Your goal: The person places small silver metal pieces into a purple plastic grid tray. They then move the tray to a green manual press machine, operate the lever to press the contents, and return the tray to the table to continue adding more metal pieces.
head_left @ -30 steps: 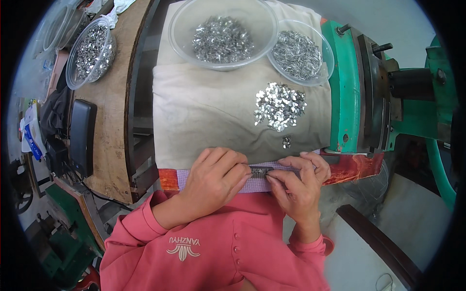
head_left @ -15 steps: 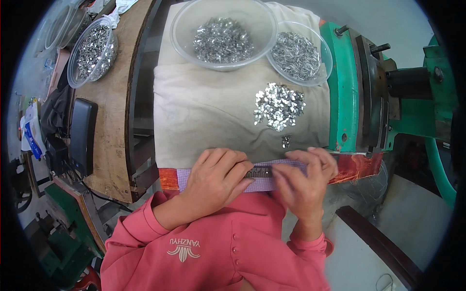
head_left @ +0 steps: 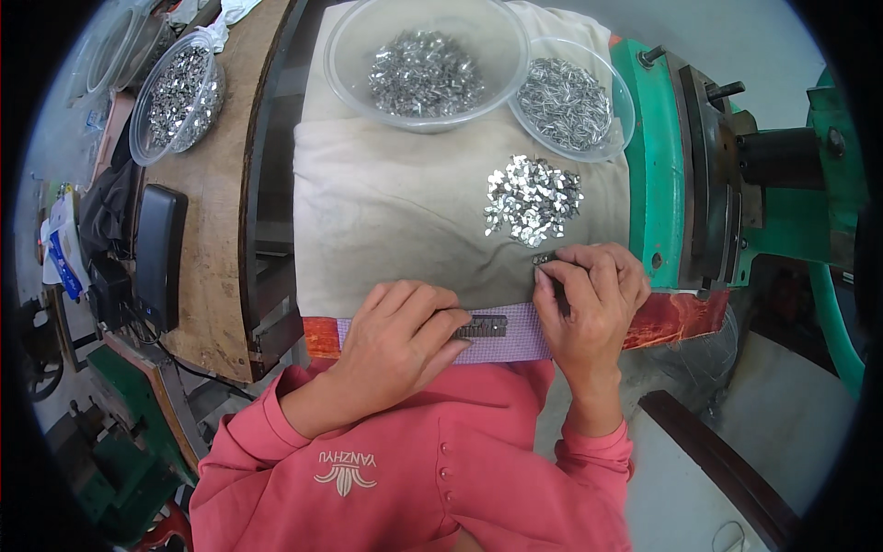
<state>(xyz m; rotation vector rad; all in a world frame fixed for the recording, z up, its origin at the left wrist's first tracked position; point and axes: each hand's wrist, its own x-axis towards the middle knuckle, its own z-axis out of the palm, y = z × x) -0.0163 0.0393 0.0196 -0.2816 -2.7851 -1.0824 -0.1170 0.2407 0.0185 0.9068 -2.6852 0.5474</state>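
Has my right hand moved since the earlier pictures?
Yes. Your right hand has moved forward and slightly right, away from the dark block and closer to the silver pile on the beige cloth.

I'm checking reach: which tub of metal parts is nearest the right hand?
The right tub, beside the green machine; the big tub and the left tub sit farther off.

Left fingers [head_left: 443, 324] on dark bar [head_left: 487, 326], right fingers [head_left: 574, 278] apparently on small metal pieces [head_left: 541, 259]
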